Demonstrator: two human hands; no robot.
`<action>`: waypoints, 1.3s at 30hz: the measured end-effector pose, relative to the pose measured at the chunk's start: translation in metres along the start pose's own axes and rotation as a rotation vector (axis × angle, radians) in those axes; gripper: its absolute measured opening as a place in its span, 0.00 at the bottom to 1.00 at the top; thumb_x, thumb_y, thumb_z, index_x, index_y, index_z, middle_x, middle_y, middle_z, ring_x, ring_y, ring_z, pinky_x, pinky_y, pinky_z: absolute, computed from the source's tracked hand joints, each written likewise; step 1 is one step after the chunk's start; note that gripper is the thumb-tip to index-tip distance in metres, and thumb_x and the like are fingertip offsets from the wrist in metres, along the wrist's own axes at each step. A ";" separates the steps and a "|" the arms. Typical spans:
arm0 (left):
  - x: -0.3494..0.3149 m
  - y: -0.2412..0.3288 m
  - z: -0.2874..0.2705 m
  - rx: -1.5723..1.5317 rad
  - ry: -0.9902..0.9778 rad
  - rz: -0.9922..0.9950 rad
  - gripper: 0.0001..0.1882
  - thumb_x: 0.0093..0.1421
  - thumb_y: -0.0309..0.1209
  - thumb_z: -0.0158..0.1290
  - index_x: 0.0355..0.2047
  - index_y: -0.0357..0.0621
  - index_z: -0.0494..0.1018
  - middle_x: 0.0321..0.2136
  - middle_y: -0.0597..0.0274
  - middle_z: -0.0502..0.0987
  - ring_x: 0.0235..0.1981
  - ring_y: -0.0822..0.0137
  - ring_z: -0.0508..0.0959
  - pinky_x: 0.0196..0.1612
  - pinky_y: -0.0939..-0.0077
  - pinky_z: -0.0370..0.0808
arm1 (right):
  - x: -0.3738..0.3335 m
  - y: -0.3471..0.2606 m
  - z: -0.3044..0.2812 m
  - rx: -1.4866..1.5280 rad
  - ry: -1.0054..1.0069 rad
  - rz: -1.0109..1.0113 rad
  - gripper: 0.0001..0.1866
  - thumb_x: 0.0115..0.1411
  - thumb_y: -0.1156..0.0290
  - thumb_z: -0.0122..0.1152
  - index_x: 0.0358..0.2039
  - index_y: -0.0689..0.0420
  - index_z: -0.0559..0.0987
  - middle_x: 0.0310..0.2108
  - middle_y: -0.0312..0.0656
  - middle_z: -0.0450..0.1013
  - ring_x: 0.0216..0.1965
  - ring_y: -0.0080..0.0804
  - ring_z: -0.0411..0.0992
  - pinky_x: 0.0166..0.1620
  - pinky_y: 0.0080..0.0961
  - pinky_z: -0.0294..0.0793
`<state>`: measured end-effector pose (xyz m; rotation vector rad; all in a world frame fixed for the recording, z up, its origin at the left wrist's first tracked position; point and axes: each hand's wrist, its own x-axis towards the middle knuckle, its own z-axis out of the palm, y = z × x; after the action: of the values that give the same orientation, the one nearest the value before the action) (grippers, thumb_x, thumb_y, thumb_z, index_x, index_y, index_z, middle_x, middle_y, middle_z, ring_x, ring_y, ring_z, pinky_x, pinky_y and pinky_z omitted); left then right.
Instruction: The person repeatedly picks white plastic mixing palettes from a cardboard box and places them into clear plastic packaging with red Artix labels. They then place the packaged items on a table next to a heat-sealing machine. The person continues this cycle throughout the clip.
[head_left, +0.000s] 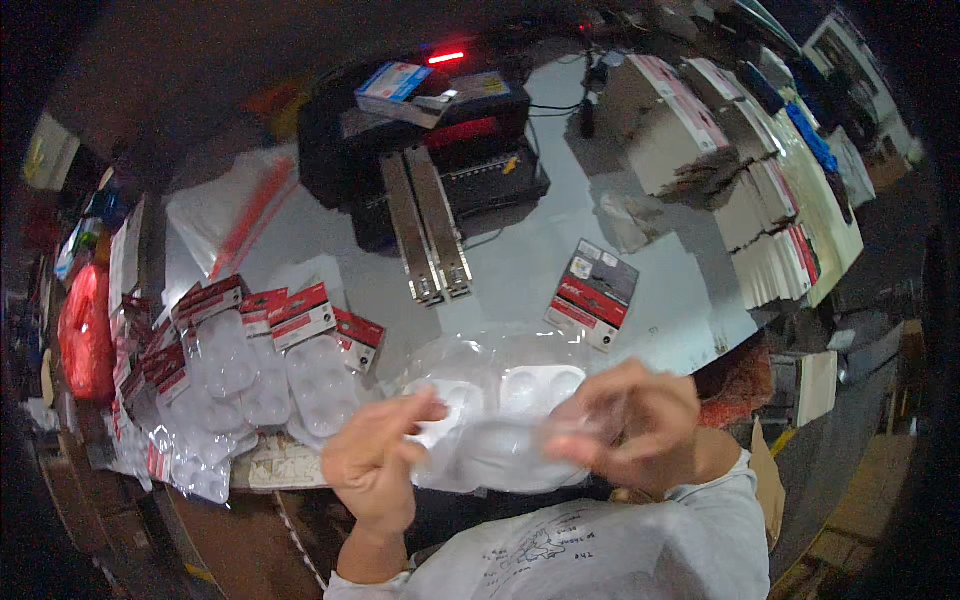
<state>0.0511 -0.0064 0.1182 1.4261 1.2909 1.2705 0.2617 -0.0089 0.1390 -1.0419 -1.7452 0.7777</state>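
Clear plastic blister trays (540, 385) with rounded cups lie at the table's near edge, in front of me. My right hand (640, 415) is curled, thumb and fingers closed at the edge of a clear plastic blister (505, 440), which is blurred by motion. To its left, my left hand (372, 460) is beside the same plastic, fingers stretched out and apart, fingertips smeared. I see nothing held in it. A single red and grey printed card (592, 295) lies flat beyond my right hand.
Several blister packs with red header cards (225, 360) are heaped at left. A black machine (450, 150) with two metal rails (425, 225) stands at the back. Stacked cards (690, 120) line the right side. Plastic bags (225, 210) lie far left, near a red bag (87, 335).
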 end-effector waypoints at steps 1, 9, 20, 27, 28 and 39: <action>-0.006 0.003 0.011 -0.143 -0.010 -0.112 0.18 0.60 0.38 0.46 0.36 0.33 0.76 0.26 0.56 0.78 0.28 0.70 0.74 0.34 0.80 0.69 | -0.008 -0.004 0.001 -0.105 -0.041 -0.009 0.18 0.43 0.66 0.72 0.28 0.62 0.74 0.24 0.39 0.76 0.20 0.23 0.74 0.20 0.14 0.69; -0.015 -0.006 0.008 -0.203 -0.094 -0.410 0.13 0.58 0.30 0.50 0.33 0.28 0.76 0.26 0.53 0.79 0.28 0.73 0.76 0.33 0.82 0.71 | -0.006 0.100 -0.036 -0.525 0.083 0.379 0.44 0.43 0.48 0.66 0.55 0.60 0.62 0.57 0.50 0.58 0.59 0.41 0.56 0.54 0.36 0.57; -0.005 -0.029 0.014 -0.477 -0.112 -0.499 0.10 0.58 0.27 0.47 0.35 0.29 0.71 0.33 0.43 0.77 0.34 0.59 0.78 0.41 0.72 0.73 | -0.025 0.182 -0.035 -0.875 -0.097 0.580 0.49 0.32 0.51 0.71 0.57 0.49 0.62 0.60 0.32 0.57 0.63 0.32 0.51 0.56 0.43 0.46; -0.004 -0.021 0.016 -0.504 -0.227 -0.533 0.13 0.61 0.30 0.47 0.41 0.31 0.72 0.38 0.52 0.77 0.36 0.74 0.75 0.41 0.82 0.71 | 0.032 0.049 -0.038 0.059 -0.038 0.554 0.19 0.45 0.68 0.68 0.36 0.64 0.75 0.26 0.37 0.75 0.29 0.20 0.71 0.33 0.20 0.71; -0.003 -0.019 0.016 -0.431 -0.239 -0.508 0.13 0.61 0.30 0.47 0.40 0.32 0.72 0.36 0.54 0.77 0.34 0.75 0.75 0.39 0.83 0.71 | 0.034 0.035 -0.030 0.082 -0.179 0.410 0.19 0.44 0.67 0.69 0.33 0.65 0.75 0.23 0.34 0.73 0.28 0.19 0.70 0.33 0.18 0.70; -0.012 -0.017 0.010 -0.046 -0.133 -0.300 0.09 0.59 0.30 0.50 0.29 0.36 0.75 0.16 0.70 0.71 0.18 0.83 0.63 0.21 0.86 0.60 | 0.052 0.024 0.004 0.008 -0.499 0.440 0.15 0.47 0.62 0.68 0.29 0.61 0.77 0.18 0.37 0.69 0.19 0.18 0.63 0.25 0.19 0.64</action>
<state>0.0586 -0.0152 0.0976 1.2100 1.3185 0.9835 0.2548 0.0482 0.1379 -1.3286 -1.9373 1.4160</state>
